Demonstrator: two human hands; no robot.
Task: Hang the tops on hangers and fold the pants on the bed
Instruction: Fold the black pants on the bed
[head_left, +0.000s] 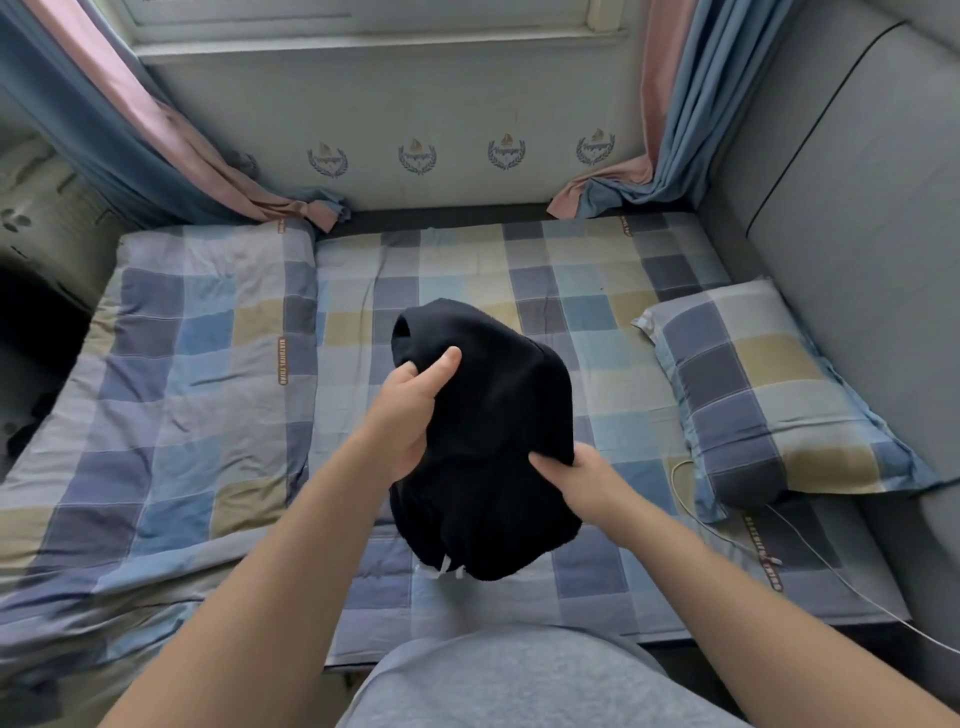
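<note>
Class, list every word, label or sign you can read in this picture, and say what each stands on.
"BEAUTIFUL", then a blurred word: brown strip on the folded quilt.
On the sheet, a like strip: too blurred.
On the wall panel, ship crests: script unreadable.
The black garment: no text shows.

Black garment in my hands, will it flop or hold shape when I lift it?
Likely floppy: the black garment sags in bunched folds between the left hand and right hand. Probably light, since simple pinches hold it off the bed.
</note>
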